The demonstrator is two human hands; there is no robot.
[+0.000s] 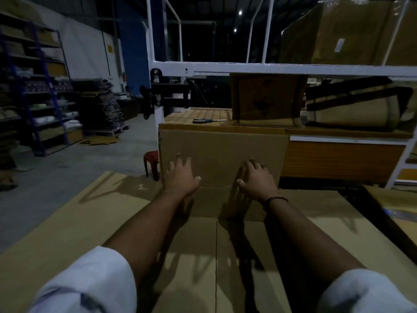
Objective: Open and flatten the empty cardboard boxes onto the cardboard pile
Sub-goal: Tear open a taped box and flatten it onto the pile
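**Both hands flat on opened cardboard box, over the pile**

The cardboard box (pixel 223 154) is opened out. Its far panel stands up just past the fingertips, and its near panels lie flat under the forearms with a seam running between them. It sits on the cardboard pile (pixel 67 222), which spreads left and right of both arms.

The left hand (pixel 180 177) has its fingers spread and its palm pressed on the lower part of the standing panel. The right hand (pixel 257 178) does the same just beside it. Neither grip is closed on anything. There is a dark bracelet (pixel 274 199) on the right wrist.

Beyond the hands, behind the panel, is a wooden tabletop (pixel 198 115) with scissors (pixel 208 120) lying on it. An upright brown box (pixel 268 100) stands there too; the print on its face is too dim to read. To the right of it lies a beige bag (pixel 361 109).

Above these, a white rack (pixel 248 66) carries a large wrapped carton (pixel 352 30) with a white label (pixel 339 45) that can't be read.

Left of the left hand, a red stool (pixel 151 163) stands on the floor. Far to the left are blue shelving (pixel 45 86) holding boxes and a stack of flat cardboard (pixel 101 105). The yellow wall sign (pixel 110 48) is too small to read.
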